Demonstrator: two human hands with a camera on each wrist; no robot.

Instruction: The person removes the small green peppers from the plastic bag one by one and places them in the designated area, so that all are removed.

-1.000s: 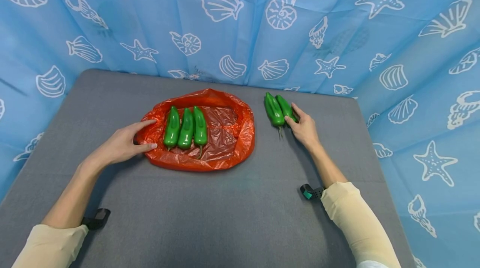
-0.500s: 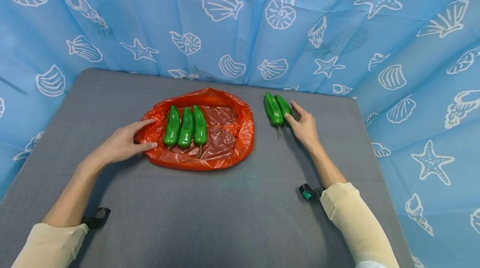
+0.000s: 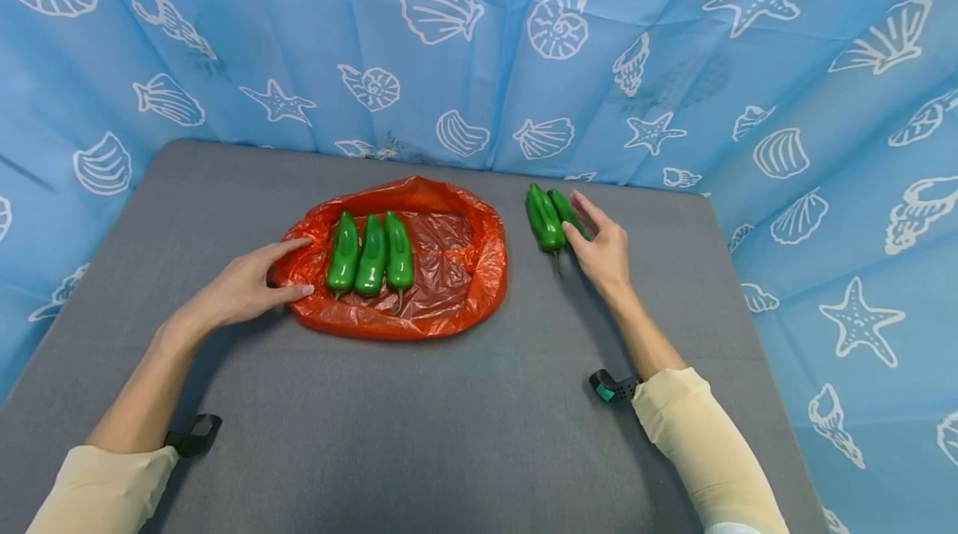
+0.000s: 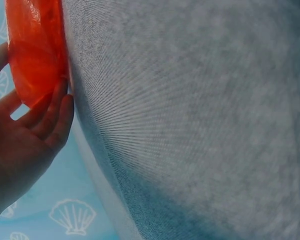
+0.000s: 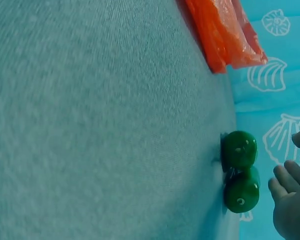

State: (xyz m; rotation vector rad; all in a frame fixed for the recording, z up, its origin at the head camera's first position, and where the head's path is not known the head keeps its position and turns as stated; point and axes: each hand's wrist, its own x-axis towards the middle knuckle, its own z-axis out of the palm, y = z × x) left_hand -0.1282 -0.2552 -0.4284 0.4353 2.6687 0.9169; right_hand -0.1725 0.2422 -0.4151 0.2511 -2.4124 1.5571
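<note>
Three glossy green peppers (image 3: 343,255) lie side by side in the left half of a red plastic bag (image 3: 490,259), whose mouth is spread wide with its rim rolled down. My left hand (image 3: 235,289) rests against the bag's left end, thumb and fingers spread apart; the left wrist view shows its extended fingers along the red plastic (image 4: 37,55). Two more green peppers (image 3: 544,218) lie together to the right of the bag. Over the right one, my right hand (image 3: 602,251) hovers with thumb and fingers apart and partly hides it. Seen from the right wrist, that hand stands off both peppers (image 5: 240,150).
Grey cloth covers the table (image 3: 449,426). A blue curtain (image 3: 509,60) with white shell and starfish prints hangs behind it and along its sides. Black wrist cameras (image 3: 195,434) sit on both forearms below cream sleeves.
My right hand has shifted slightly left and toward the back over the right-hand pepper. The left hand, the bag and the peppers inside stay where they were.
</note>
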